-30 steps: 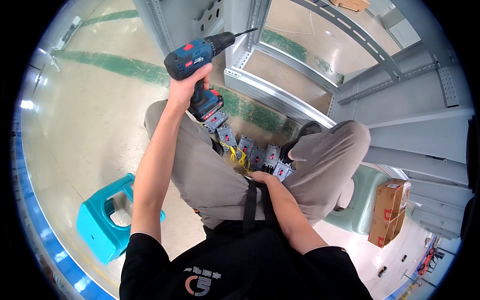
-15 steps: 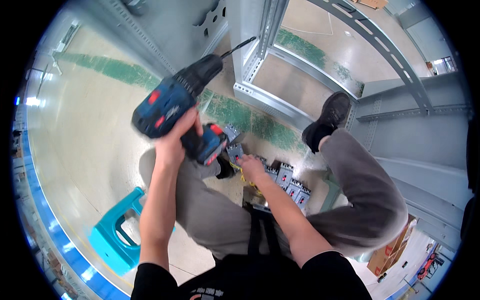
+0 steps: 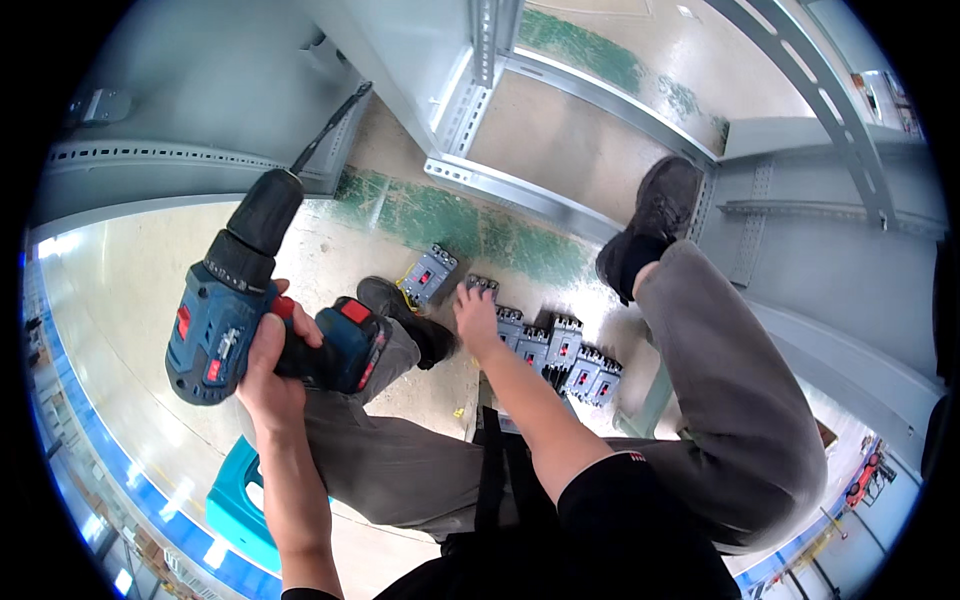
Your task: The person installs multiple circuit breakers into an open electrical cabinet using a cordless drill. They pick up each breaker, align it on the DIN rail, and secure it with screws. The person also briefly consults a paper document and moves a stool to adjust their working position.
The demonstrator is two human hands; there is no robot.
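My left hand (image 3: 270, 365) is wrapped around the handle of a blue and black cordless drill (image 3: 225, 310), with a long dark drill bit pointing up toward the metal frame. My right hand (image 3: 476, 320) reaches down to the floor, its fingers closed over a grey circuit breaker (image 3: 483, 284) and hiding most of it. Just left of that lies a separate grey breaker (image 3: 430, 275), with a red switch and something thin and yellow along its edge. Several more circuit breakers (image 3: 564, 343) stand in a staggered row to the right.
A grey cabinet frame (image 3: 530, 200) spans the far side, with a panel (image 3: 210, 90) at the upper left. My shoes (image 3: 665, 200) flank the breakers. A turquoise plastic stool (image 3: 235, 505) stands by my left leg.
The drill has swung left and lower in my left hand. My right hand has left the breaker with the yellow strand, which now lies farther left, and is at another.
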